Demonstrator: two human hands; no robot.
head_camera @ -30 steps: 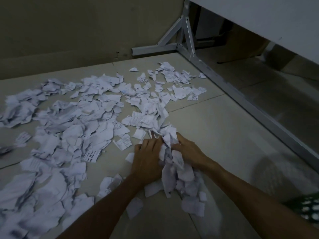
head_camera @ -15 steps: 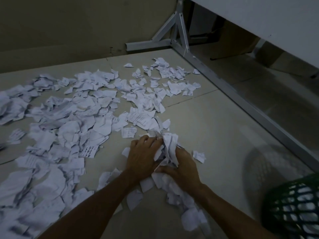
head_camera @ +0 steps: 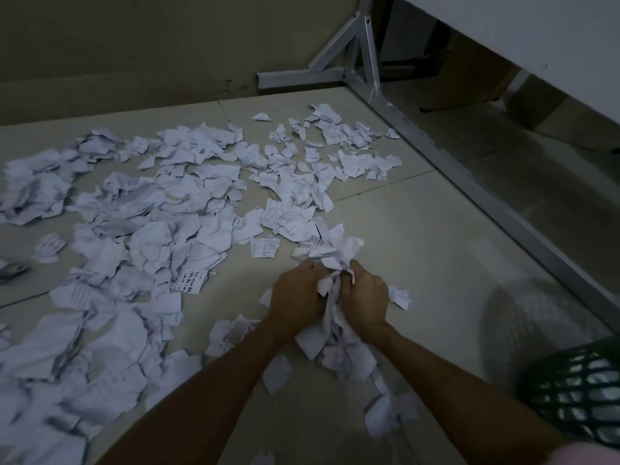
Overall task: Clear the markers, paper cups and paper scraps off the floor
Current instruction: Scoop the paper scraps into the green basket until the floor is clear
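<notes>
Torn white paper scraps [head_camera: 161, 229] cover the tiled floor [head_camera: 402, 250] to the left and ahead. My left hand [head_camera: 297, 298] and my right hand [head_camera: 364, 298] are pressed together, fingers curled, gripping a bunch of paper scraps [head_camera: 330, 260] between them. The bunch sticks up past my fingers and hangs down between my wrists. More loose scraps [head_camera: 349, 360] lie under my forearms. No markers or cups are in view.
A green mesh basket [head_camera: 577, 394] sits at the lower right. A grey metal table frame [head_camera: 469, 176] runs diagonally along the floor on the right, under a white tabletop [head_camera: 536, 35]. A wall [head_camera: 134, 45] borders the far side.
Both hands have drawn closer together and squeezed the scraps into a tighter bunch, lifting it off the floor. The view has shifted, bringing more of the basket in.
</notes>
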